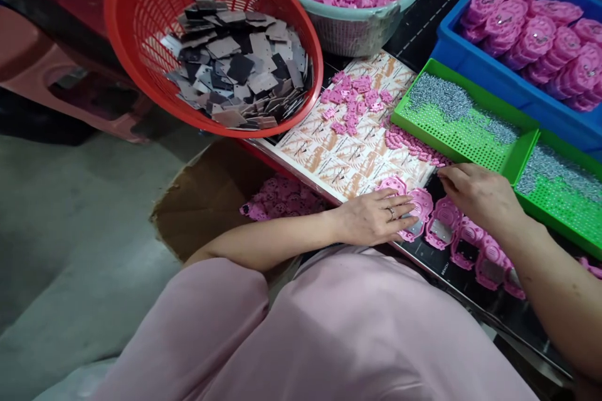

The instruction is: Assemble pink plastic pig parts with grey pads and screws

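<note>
My left hand (374,216) lies palm down with its fingers stretched over a pink round plastic housing (417,212) at the near edge of the black work surface (493,307). A ring shows on one finger. My right hand (477,191) hovers just right of it, fingers curled and pinched together near the edge of the green tray (461,114); what they hold is hidden. A row of several pink housings (470,247) with grey square inserts runs to the right under my right forearm.
A red basket (141,31) of grey square plates stands at the back left. A grey basket (357,25) holds small pink parts. A blue bin (451,50) holds finished pink discs. Loose pink bits (350,103) lie on patterned card. A cardboard box (211,194) of pink housings sits below.
</note>
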Demonstrator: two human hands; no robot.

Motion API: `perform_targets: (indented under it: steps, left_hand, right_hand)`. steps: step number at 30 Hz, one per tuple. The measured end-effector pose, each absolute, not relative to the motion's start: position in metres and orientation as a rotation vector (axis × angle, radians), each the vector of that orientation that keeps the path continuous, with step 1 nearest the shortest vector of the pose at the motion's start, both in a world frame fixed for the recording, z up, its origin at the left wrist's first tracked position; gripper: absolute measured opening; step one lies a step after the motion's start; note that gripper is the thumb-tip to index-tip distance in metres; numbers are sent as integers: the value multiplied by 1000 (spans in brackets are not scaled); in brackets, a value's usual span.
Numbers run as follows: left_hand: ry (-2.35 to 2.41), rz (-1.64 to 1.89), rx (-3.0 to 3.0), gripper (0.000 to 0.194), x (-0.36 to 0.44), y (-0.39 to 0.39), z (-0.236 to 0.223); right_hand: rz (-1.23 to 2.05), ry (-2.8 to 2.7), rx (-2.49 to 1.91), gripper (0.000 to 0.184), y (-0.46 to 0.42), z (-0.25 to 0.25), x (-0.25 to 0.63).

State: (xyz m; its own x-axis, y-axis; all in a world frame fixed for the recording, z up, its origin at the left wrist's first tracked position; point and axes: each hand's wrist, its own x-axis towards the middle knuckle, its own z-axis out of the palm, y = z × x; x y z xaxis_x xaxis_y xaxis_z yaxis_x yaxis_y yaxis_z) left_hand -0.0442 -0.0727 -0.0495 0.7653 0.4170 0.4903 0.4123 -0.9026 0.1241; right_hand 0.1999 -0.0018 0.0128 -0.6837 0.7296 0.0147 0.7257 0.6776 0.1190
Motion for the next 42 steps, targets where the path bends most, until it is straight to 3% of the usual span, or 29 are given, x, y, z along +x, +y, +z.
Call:
perform_targets:
  steps: [4, 8, 16, 19, 29, 36, 39, 42]
  left_hand:
    - [701, 826, 2931, 37, -44, -73, -49]
    - [694, 808, 2929, 38, -44, -72, -49]
    - [706, 821, 2908, 41, -43, -73, -51]
    - [718, 831, 2909, 41, -43, -74, -51]
    - [701, 865, 2898, 38, -41, -73, -51]
    - [714, 824, 2877, 38, -40, -73, -50]
    - [690, 747, 2867, 38, -40, -72, -47]
    - [683, 743, 2848, 40, -41, -71, -46]
  right_hand:
    - [-403, 3074, 1420, 23, -2, 24, 185]
    - [-1037, 2858, 1435, 24, 5, 27, 158]
    - [-1581, 2253, 1670, 44, 29, 17, 143]
    - [-1481, 2259, 1620, 44, 32, 14, 139]
    - [-1037, 2548, 1544, 17, 32, 9, 127]
    - [-997, 2576, 1507, 22, 32, 13, 130]
    - [-665, 2759, 1495, 28, 38, 32, 116]
    - [-61, 2921, 1242, 31, 51, 45, 94]
